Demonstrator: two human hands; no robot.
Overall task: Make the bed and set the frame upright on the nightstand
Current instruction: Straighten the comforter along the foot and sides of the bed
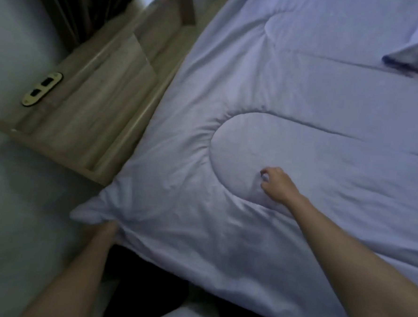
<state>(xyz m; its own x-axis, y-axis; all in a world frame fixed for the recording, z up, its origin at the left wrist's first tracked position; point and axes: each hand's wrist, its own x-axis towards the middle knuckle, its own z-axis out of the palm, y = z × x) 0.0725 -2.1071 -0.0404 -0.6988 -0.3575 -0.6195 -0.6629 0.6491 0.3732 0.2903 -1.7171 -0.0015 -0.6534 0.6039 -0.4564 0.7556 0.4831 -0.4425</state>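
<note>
A pale lilac quilted comforter (292, 102) covers the bed and fills most of the view. My right hand (276, 183) rests on it near the middle, fingers pinched on a small fold of the fabric. My left hand (106, 228) is at the comforter's near left corner, mostly hidden under the cloth it grips. A wooden nightstand (93, 117) stands left of the bed against the wall. No picture frame shows on it. A pillow (415, 48) lies at the upper right.
A wall socket plate (42, 89) sits on the wall left of the nightstand. A dark curtain (77, 5) hangs at the top left. Dark floor or bed base shows below the comforter's near edge.
</note>
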